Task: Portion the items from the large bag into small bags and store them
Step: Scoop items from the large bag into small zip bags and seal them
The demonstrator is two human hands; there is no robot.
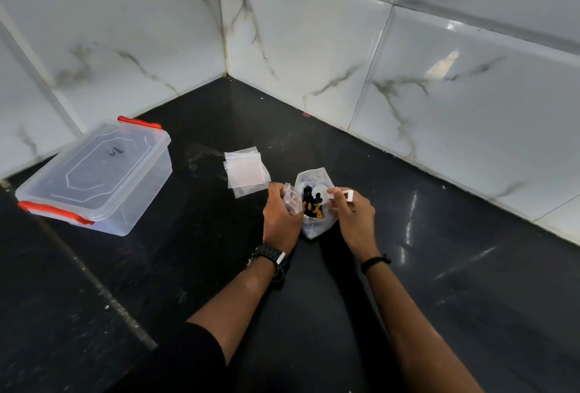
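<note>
Kitchen corner: black countertop (219, 267), marble-look wall tiles (314, 47).

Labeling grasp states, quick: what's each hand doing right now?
Left hand: closed on a small bag.
Right hand: closed on a white scoop over the large bag.

I see a glossy black table (470, 282) meeting white marble-veined wall tiles (314, 47) at a corner (226, 75) beyond my hands, with glare on both.

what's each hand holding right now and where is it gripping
Left hand holds a small bag by its lower part, mouth up. Right hand pinches a white scoop by its handle.
</note>
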